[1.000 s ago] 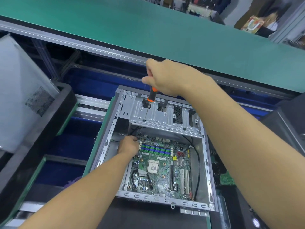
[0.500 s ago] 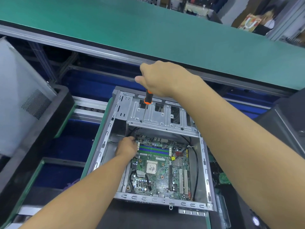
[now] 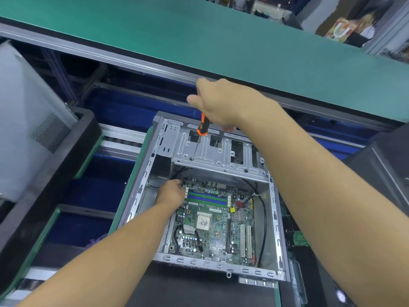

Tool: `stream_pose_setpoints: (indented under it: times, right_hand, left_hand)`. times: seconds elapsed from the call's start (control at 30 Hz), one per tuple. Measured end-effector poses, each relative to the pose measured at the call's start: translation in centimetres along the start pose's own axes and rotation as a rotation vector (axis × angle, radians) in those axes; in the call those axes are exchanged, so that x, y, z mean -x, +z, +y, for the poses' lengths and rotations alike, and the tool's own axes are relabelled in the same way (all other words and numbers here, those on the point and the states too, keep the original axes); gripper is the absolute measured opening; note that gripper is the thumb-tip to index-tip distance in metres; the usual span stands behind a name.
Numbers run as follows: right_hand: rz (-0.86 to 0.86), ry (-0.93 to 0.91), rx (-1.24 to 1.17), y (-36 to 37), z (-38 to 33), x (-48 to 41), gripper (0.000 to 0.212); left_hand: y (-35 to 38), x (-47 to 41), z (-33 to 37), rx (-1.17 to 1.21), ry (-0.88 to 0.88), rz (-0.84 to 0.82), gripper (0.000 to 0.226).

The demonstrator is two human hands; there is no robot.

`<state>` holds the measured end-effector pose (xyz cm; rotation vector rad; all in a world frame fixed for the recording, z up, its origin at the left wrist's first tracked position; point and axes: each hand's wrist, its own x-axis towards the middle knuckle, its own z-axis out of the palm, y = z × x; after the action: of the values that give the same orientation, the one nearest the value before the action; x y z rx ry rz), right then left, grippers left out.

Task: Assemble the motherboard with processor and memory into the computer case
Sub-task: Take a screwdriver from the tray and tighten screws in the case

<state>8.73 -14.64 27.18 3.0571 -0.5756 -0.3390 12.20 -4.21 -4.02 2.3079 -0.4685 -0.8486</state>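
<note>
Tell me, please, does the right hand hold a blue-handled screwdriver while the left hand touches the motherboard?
No: the head view shows the screwdriver has an orange handle, not blue; the right hand holds it, the left hand touches the motherboard.

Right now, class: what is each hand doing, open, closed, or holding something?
Left hand: at the motherboard's far-left corner, fingers hidden; cannot tell.
Right hand: grips the screwdriver.

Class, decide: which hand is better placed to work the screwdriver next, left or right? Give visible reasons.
Right, probably. The right hand grips the orange-and-black screwdriver, tip on the grey metal case bracket; the left hand is down at the far-left corner of the green motherboard.
</note>
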Motion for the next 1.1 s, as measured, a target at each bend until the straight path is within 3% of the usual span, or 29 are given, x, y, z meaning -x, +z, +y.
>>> stream_pose_setpoints:
  times: [0.13,0.37,0.5,0.6,0.7,1.1]
  right_hand:
    - [-0.070,0.011,-0.210,-0.5,0.4,0.3,0.017]
    - [0.029,-0.043,-0.025,-0.4,0.1,-0.1,0.017]
    - [0.066,-0.037,0.073,-0.2,-0.5,-0.1,0.028]
    - [-0.042,-0.012,-0.016,-0.5,-0.5,0.3,0.024]
    - [-0.164,-0.029,0.053,-1.2,-0.1,0.8,0.022]
    - [0.022,-0.070,0.073,-0.4,0.7,0.6,0.037]
  left_hand:
    - [-0.1,0.2,0.1,-0.048,0.025,-0.005,0.038]
    - [-0.3,0.5,0.5,-0.212,0.093,-0.067,0.045]
    - [-0.4,0.6,0.6,-0.312,0.138,-0.062,0.046]
    - [-0.4,0.6,0.5,-0.202,0.061,-0.042,0.034]
    - [-0.4,0.4,0.4,-0.139,0.035,-0.035,0.034]
    - [0.4,-0.5,-0.3,-0.081,0.017,0.028,0.032]
